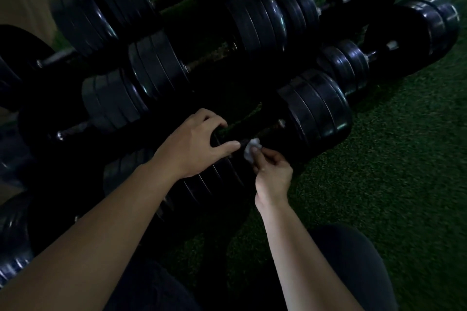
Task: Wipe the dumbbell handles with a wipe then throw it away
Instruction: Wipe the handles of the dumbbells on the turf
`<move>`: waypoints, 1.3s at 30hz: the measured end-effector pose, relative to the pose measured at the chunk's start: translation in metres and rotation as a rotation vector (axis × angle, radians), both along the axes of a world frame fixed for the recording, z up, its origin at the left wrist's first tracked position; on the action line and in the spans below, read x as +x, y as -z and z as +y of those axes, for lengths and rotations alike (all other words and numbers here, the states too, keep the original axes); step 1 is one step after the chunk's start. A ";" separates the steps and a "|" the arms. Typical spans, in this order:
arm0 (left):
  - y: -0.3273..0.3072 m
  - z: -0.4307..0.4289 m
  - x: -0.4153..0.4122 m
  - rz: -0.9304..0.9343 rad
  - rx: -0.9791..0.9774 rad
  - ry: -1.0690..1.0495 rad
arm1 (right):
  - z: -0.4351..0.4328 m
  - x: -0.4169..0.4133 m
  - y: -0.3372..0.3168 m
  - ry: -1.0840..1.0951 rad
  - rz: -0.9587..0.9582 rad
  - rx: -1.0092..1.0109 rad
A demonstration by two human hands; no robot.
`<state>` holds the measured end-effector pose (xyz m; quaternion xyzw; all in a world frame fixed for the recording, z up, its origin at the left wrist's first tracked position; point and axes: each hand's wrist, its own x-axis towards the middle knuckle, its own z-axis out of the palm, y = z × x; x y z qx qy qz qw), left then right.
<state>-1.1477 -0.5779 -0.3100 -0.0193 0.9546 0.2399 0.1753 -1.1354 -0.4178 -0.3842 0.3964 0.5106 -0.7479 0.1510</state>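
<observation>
A black dumbbell [316,113] lies on green turf in the middle of the dim view, its dark handle [262,131] running down-left from the right-hand plates. My left hand [194,144] grips the near-side plates of this dumbbell, fingers curled over their rim and thumb stretched toward the handle. My right hand [270,166] pinches a small crumpled white wipe [251,148] and holds it against the lower end of the handle, just right of my left thumb.
Several more black dumbbells [252,25] lie in rows behind and to the left, with a smaller pair [414,30] at the upper right. Green turf [391,171] spreads to the right. My dark-clothed knees [353,265] are at the bottom.
</observation>
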 end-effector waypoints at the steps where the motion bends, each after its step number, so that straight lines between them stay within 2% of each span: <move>1: -0.002 -0.003 0.003 -0.016 0.004 -0.002 | 0.000 0.004 -0.002 -0.032 0.008 0.024; 7: -0.002 -0.008 0.014 -0.036 0.030 -0.005 | 0.011 -0.015 0.004 0.165 0.020 0.077; 11: 0.002 -0.008 0.012 -0.020 0.016 -0.003 | 0.001 -0.020 0.008 0.205 0.004 -0.016; 16: 0.003 -0.009 0.012 -0.012 0.017 -0.004 | -0.002 0.001 0.005 -0.027 -0.058 -0.101; 21: 0.003 -0.009 0.012 -0.003 0.030 -0.016 | 0.001 -0.004 0.003 -0.014 -0.059 -0.079; 24: 0.004 -0.009 0.012 0.003 0.031 -0.023 | -0.002 0.001 0.001 -0.120 -0.046 -0.021; 26: 0.004 -0.009 0.012 0.001 0.032 -0.023 | -0.001 0.006 -0.001 -0.165 0.011 0.085; 28: 0.004 -0.010 0.013 -0.001 0.038 -0.022 | 0.005 0.008 -0.004 -0.234 0.115 0.329; 32: 0.004 -0.010 0.012 0.005 0.044 -0.027 | 0.016 0.001 -0.011 -0.340 0.496 0.818; 35: 0.003 -0.009 0.012 0.000 0.047 -0.033 | 0.020 -0.011 -0.002 -0.510 0.746 1.099; 39: 0.004 -0.010 0.012 0.000 0.051 -0.035 | 0.023 -0.017 0.009 -0.701 0.780 1.272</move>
